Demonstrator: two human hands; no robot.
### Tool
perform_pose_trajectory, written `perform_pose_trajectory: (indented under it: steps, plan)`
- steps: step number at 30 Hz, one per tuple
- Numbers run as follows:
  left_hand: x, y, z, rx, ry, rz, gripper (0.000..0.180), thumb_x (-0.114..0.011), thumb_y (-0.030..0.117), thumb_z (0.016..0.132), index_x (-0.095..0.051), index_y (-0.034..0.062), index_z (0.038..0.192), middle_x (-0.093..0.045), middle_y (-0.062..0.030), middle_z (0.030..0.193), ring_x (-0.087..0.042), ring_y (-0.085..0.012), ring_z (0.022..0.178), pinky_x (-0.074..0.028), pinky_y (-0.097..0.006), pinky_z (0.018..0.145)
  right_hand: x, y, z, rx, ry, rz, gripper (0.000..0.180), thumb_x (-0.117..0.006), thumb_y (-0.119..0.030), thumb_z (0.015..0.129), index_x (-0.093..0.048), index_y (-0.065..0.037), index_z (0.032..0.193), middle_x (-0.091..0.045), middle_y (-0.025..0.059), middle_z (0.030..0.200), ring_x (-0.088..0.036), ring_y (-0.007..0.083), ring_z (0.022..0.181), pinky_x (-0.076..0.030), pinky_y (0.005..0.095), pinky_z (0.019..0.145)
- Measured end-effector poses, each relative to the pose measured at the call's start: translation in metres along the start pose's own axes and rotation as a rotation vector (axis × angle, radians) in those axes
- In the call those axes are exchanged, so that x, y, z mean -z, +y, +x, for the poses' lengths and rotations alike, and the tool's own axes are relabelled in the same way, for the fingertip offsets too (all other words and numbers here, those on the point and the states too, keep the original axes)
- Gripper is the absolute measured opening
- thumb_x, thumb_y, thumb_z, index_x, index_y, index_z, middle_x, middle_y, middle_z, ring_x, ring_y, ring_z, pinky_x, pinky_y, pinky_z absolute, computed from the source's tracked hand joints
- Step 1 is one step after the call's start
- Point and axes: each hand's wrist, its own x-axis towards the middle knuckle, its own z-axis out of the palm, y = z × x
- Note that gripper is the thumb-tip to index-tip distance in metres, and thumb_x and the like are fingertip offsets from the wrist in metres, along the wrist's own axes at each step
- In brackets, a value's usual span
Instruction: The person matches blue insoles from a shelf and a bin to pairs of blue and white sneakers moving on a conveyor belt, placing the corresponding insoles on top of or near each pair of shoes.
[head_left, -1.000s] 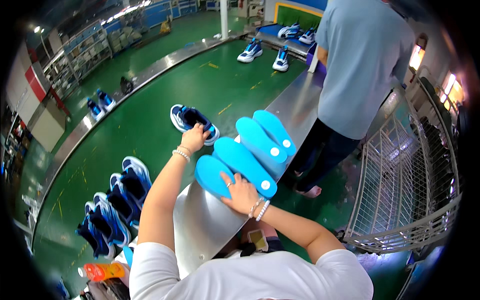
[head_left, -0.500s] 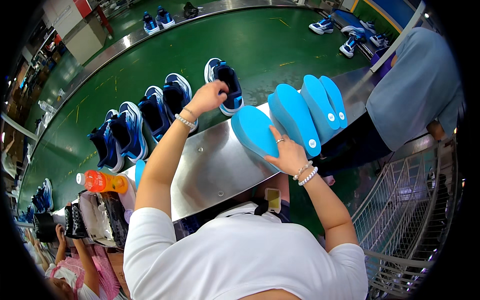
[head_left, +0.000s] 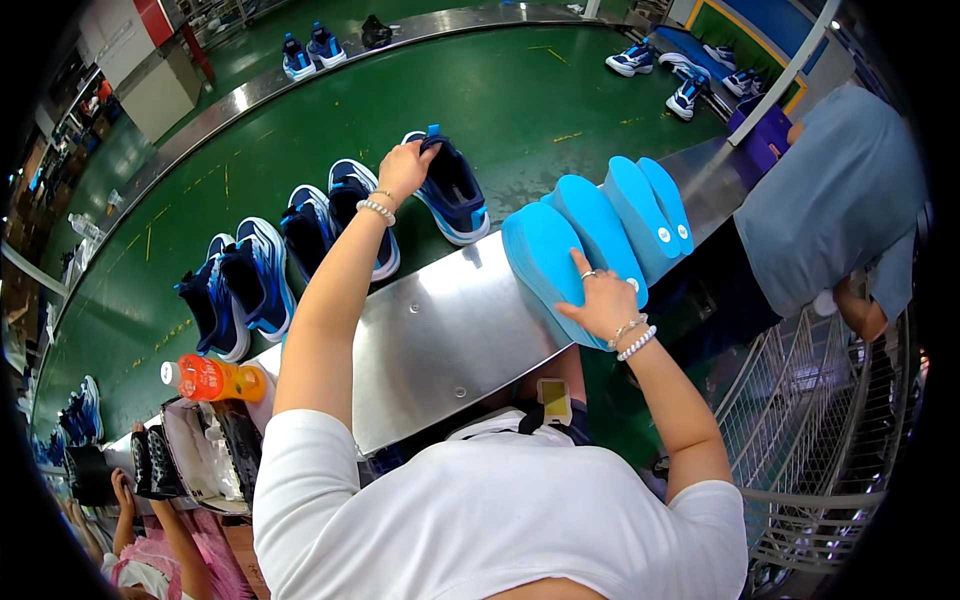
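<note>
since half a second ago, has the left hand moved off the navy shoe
No. The left hand still grips the navy shoe on the green belt, beside the steel ledge.

Navy-and-white sneaker (head_left: 452, 190), bright blue insoles (head_left: 600, 240), green conveyor belt (head_left: 480, 90), orange bottle (head_left: 215, 379)

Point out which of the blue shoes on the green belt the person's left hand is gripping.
The dark navy shoe farthest right in the near row: the left hand grips its heel. The other shoes stand untouched.

We see a steel bench (head_left: 440, 330) carrying turquoise foam soles (head_left: 600, 225) stacked on edge. Beyond it, a green conveyor belt (head_left: 500, 90) carries blue sneakers (head_left: 255, 275) in a row.
</note>
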Motion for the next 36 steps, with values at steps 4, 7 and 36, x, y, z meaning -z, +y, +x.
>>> perform_pose_trajectory:
  steps: [4, 7, 36]
  plan:
    - [0.000, -0.010, -0.008, -0.080, -0.041, -0.162, 0.036, -0.049, 0.035, 0.082, -0.057, 0.0018, 0.092, -0.060, -0.0219, 0.084, -0.057, -0.0372, 0.079, -0.045, -0.041, 0.072, 0.029, 0.001, -0.003, 0.024, 0.087, 0.003, 0.073, -0.064, -0.044, 0.067, -0.039, -0.010, 0.126, -0.059, 0.0150, 0.082, -0.058, 0.0273, 0.076, -0.048, 0.0365, 0.061]
    - [-0.010, -0.012, -0.018, -0.084, 0.101, -0.212, 0.035, -0.050, 0.035, 0.082, -0.057, 0.0025, 0.094, -0.060, -0.0216, 0.083, -0.057, -0.0373, 0.079, -0.045, -0.042, 0.071, 0.063, -0.002, 0.005, 0.147, 0.230, 0.099, 0.062, -0.065, -0.041, 0.068, -0.047, -0.010, 0.118, -0.059, 0.0141, 0.081, -0.058, 0.0271, 0.073, -0.047, 0.0365, 0.062]
    - [0.000, -0.020, -0.026, -0.024, 0.251, -0.234, 0.032, -0.051, 0.028, 0.083, -0.059, -0.0009, 0.070, -0.051, -0.0227, 0.058, -0.050, -0.0351, 0.053, -0.036, -0.042, 0.048, -0.041, -0.183, 0.281, 0.157, 0.049, 0.481, 0.034, -0.042, -0.026, 0.081, -0.061, -0.003, 0.099, -0.057, 0.0152, 0.107, -0.056, 0.0260, 0.099, -0.043, 0.0351, 0.086]
